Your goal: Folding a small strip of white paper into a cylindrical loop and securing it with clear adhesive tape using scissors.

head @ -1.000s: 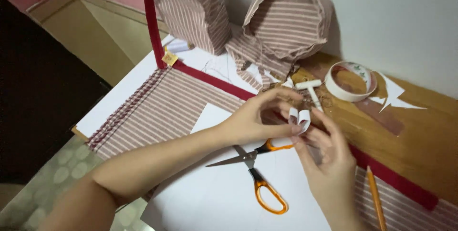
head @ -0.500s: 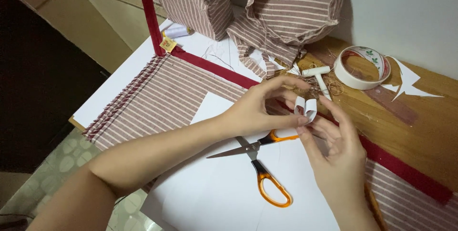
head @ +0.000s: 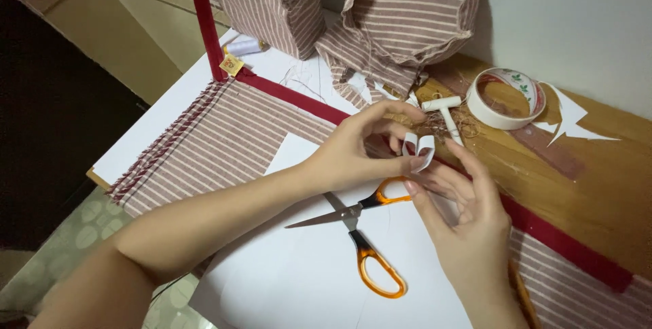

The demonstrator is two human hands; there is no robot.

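Observation:
My left hand (head: 356,149) pinches a small curled strip of white tape (head: 417,148) between thumb and forefinger. My right hand (head: 462,217) has its fingertips on the same strip from below and from the right. Both hands hover over a white paper sheet (head: 299,281). Under them lie open scissors with orange handles (head: 360,234), blades pointing left. A roll of white tape (head: 506,97) rests on the wooden table (head: 584,186) behind my hands.
Striped red-and-white cloth with a dark red border (head: 210,145) covers the table's left part. Two sewn striped fabric pieces (head: 401,16) stand at the back by the wall. A white T-shaped tool (head: 445,115), a thread spool (head: 243,46), paper scraps (head: 574,122) and a pencil (head: 523,295) lie around.
The view has shifted and closed in slightly on my hands. My fingers keep working the curled tape strip; its loops have spread a little. The scissors have stayed put.

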